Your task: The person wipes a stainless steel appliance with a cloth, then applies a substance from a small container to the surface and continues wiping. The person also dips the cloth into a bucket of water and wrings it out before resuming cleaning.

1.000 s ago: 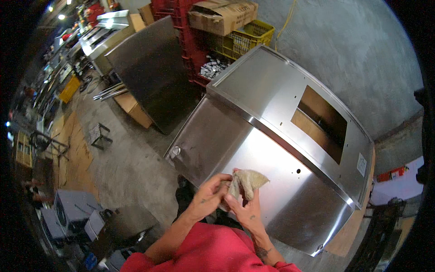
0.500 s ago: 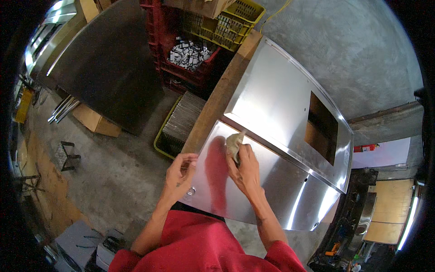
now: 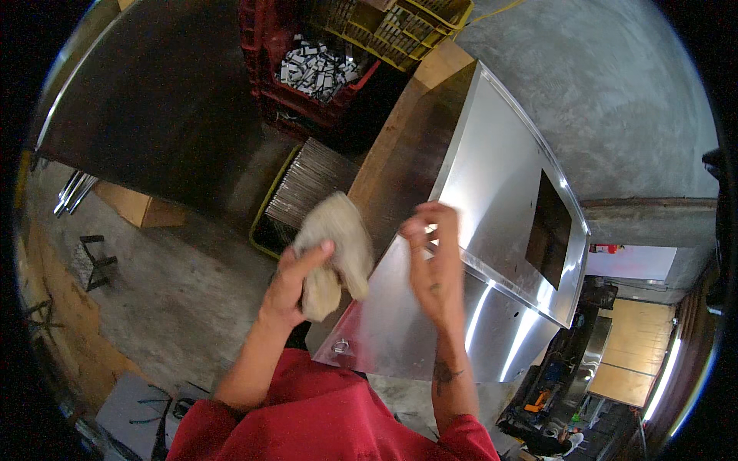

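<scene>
The left hand (image 3: pixel 288 290) clasps a crumpled beige fabric cloth (image 3: pixel 336 230) spreading ahead of it; a firm grip should stop loose folds slipping. To its right, the right hand (image 3: pixel 433 269) curls over a silvery, boxy sheet-metal cabinet (image 3: pixel 496 184), too blurred to tell whether it holds anything.

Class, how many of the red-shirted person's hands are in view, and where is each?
2: the left hand holds the cloth, and the right hand, blurred, appears over the metal box. The cloth hides part of the left hand.
</scene>
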A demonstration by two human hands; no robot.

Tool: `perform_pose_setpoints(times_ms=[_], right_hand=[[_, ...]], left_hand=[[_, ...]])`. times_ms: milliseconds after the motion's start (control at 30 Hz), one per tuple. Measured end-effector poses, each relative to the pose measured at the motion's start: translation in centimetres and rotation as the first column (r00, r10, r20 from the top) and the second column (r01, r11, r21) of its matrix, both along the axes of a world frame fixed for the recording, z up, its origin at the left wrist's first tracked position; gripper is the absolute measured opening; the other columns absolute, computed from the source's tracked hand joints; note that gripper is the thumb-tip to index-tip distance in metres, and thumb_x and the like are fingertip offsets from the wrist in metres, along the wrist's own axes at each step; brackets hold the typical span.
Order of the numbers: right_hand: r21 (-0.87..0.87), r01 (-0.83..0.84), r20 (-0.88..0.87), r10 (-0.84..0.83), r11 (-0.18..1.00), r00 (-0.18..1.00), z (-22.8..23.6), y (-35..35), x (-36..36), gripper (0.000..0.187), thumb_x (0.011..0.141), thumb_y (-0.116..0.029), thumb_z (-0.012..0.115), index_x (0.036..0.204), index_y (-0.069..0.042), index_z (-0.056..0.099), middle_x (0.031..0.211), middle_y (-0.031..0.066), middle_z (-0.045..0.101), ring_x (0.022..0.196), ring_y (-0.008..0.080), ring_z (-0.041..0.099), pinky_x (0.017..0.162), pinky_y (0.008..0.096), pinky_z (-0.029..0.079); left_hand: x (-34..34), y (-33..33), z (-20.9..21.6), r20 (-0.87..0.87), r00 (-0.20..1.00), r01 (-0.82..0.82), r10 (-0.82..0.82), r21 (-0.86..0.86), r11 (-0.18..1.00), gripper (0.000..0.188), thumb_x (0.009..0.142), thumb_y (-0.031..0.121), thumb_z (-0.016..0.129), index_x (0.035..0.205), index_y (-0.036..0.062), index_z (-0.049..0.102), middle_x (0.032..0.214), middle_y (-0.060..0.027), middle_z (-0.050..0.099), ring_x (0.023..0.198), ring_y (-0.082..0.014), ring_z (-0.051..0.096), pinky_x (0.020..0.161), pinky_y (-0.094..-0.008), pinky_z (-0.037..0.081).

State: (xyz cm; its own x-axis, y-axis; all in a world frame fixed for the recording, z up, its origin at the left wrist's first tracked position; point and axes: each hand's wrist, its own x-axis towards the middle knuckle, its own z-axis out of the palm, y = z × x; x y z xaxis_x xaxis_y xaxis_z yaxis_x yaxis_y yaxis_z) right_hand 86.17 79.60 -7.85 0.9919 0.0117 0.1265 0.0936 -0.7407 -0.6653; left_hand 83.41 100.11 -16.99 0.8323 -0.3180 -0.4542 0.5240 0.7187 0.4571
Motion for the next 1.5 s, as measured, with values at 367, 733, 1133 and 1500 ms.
perform_pose_setpoints(times_ms=[367,733,1133,1500], right_hand=[[-0.193,0.464,0.229,-0.420,0.865,0.878,-5.1,-9.8,4.1,0.049,0.113,-0.033,0.054,0.141,0.007,0.055,0.122,0.0202,0.065,0.106,0.0284,0.064,0.092,0.0412,0.051],[-0.160,0.415,0.228,-0.375,0.896,0.898,-5.5,-9.3,4.5,0.049,0.109,-0.020,0.057,0.148,0.007,0.044,0.118,0.0169,0.064,0.102,0.0255,0.062,0.096,0.0418,0.050],[-0.164,0.397,0.236,-0.355,0.903,0.905,-5.9,-9.8,3.9,0.049,0.108,-0.017,0.058,0.148,0.008,0.043,0.119,0.0172,0.062,0.101,0.0247,0.061,0.095,0.0420,0.049],[-0.058,0.465,0.408,-0.404,0.884,0.819,-5.9,-10.6,3.0,0.044,0.109,-0.023,0.060,0.142,0.003,0.052,0.122,0.0155,0.062,0.104,0.0232,0.061,0.099,0.0419,0.047]], left_hand=[[10.4,-9.4,-7.3,0.484,0.865,-0.227,-0.136,0.617,0.754,0.047,0.099,0.026,0.080,0.130,0.0014,0.057,0.118,-0.0158,0.067,0.112,-0.0251,0.064,0.098,-0.0410,0.051],[9.1,-10.2,-4.2,0.560,0.793,-0.311,-0.240,0.710,0.632,0.034,0.097,0.013,0.076,0.123,0.0009,0.060,0.111,-0.0243,0.069,0.105,-0.0428,0.069,0.090,-0.0466,0.053],[8.2,-9.7,-3.4,0.523,0.790,-0.241,-0.319,0.744,0.623,0.035,0.098,0.009,0.072,0.129,0.0040,0.056,0.109,-0.0257,0.072,0.109,-0.0470,0.072,0.086,-0.0474,0.056],[8.6,-7.5,-8.2,0.386,0.920,-0.343,0.066,0.714,0.610,0.048,0.104,0.021,0.074,0.138,-0.0011,0.050,0.120,-0.0162,0.065,0.112,-0.0261,0.063,0.101,-0.0395,0.050]])
